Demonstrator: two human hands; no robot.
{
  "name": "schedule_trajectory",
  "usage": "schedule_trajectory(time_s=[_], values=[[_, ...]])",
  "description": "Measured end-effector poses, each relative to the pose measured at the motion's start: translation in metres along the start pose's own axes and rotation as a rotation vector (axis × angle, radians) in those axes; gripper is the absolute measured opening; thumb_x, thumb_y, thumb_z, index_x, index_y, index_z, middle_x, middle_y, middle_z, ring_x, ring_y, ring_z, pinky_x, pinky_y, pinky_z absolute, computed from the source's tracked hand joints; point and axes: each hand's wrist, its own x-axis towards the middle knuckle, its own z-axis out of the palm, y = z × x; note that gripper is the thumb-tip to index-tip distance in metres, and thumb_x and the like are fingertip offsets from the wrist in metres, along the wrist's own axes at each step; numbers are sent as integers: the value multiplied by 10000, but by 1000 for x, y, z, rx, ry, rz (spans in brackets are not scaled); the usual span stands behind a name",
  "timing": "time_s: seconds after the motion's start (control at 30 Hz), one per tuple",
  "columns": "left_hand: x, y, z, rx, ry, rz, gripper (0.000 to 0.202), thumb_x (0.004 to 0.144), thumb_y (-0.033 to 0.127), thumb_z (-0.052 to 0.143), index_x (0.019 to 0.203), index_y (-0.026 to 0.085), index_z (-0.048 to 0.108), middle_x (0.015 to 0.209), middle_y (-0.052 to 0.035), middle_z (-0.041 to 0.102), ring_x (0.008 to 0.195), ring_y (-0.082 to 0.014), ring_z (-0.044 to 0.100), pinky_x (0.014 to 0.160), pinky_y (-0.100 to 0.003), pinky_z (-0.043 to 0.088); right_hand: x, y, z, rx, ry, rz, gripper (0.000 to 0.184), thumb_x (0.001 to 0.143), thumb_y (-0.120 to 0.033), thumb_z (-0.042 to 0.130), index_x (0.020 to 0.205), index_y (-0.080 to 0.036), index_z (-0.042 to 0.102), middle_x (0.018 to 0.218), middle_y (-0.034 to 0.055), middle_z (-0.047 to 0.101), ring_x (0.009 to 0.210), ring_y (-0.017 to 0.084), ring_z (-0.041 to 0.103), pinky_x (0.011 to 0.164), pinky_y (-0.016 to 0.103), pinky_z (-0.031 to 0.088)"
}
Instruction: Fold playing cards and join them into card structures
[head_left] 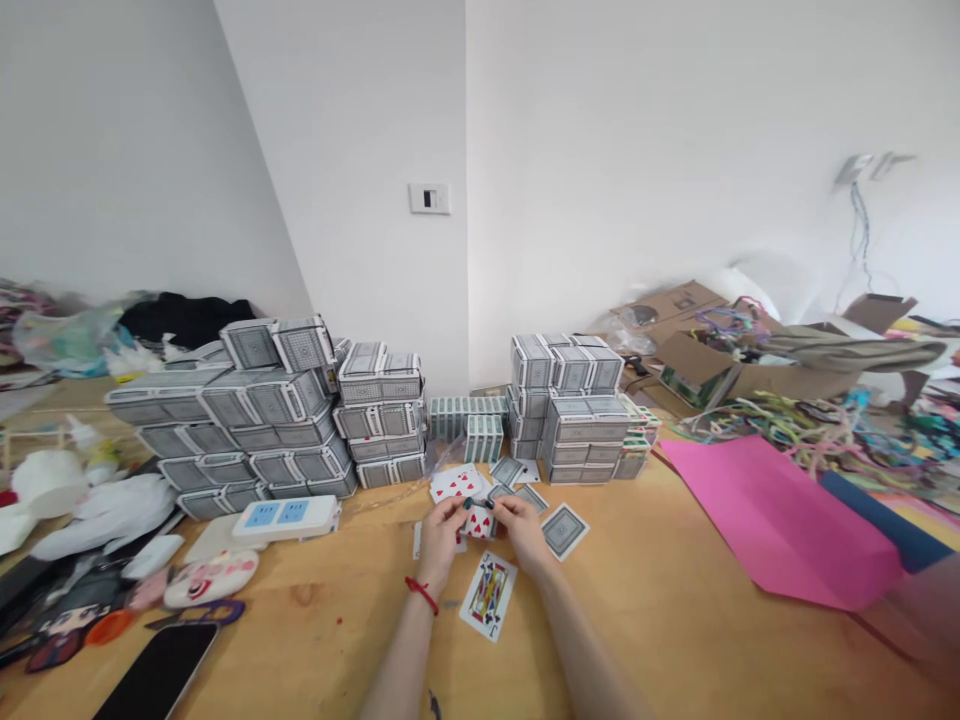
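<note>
A wooden counter (337, 640) carries tall stacks of grey-backed cards (277, 410). At the far right, a cardboard box (787, 384), flaps spread, holds bunched cloth (855, 350) and tangled cords; its depths are hidden. The left hand (448, 525) and right hand (517, 522) sit close together, fingertips pinching a heart card (480, 524) above the counter's middle. Fingers cover its far edge, making its long axis unclear. Nearer, a jack of clubs (489, 596) lies face up, its long axis slanting toward the person's left.
</note>
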Motion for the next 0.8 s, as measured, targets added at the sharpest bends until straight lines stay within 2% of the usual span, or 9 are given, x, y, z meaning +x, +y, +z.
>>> schedule_trajectory(time_s=[0.17,0.3,0.43,0.5,0.57,0.67,0.73,0.8], values=[[-1,3,5,52,6,42,276,580,367,608,756,153,603,643,4,599,556,-101,509,511,-192,388,2,3,-1,35,79,-21,282,631,-445,581,651,-163,575,501,-48,425,442,72,344,435,195,286],[0,1,2,126,-15,36,242,594,349,604,732,151,598,600,14,581,524,-92,495,496,-188,384,0,-1,1,6,71,-32,299,628,-429,591,760,-162,622,538,-27,496,446,82,376,424,197,294],[1,-2,-1,155,-12,14,245,568,350,630,688,137,616,565,9,582,511,-99,500,477,-191,382,-2,-7,5,-173,19,-136,292,641,-426,581,720,-156,658,662,25,609,598,141,506,554,231,389],[1,-3,-2,158,0,10,273,568,368,631,706,132,630,588,-6,603,536,-114,524,486,-200,395,-3,-7,7,-183,21,-152,295,650,-428,572,711,-154,664,702,34,631,646,156,529,598,243,403],[1,-4,-2,106,3,-8,316,586,390,618,759,127,641,649,-33,635,585,-135,557,517,-217,421,-2,-5,7,-148,51,-148,314,651,-436,568,741,-153,671,719,37,642,647,160,538,590,245,408],[1,-5,-3,-132,-54,-65,365,620,394,596,846,111,642,798,-89,661,693,-174,598,617,-270,462,1,1,6,-87,142,-126,361,647,-457,562,803,-152,674,688,34,644,607,160,539,526,240,398],[1,-4,-3,-288,-130,-108,363,630,347,603,903,110,632,873,-113,655,752,-186,607,695,-310,465,3,4,5,-57,204,-115,389,639,-468,563,838,-151,670,661,31,642,584,162,539,492,237,389],[2,-4,-3,-346,-173,-140,345,619,278,622,925,119,628,909,-120,650,778,-185,610,743,-325,458,4,5,4,-34,233,-123,391,637,-467,564,848,-154,668,680,35,649,601,170,548,499,242,397]])
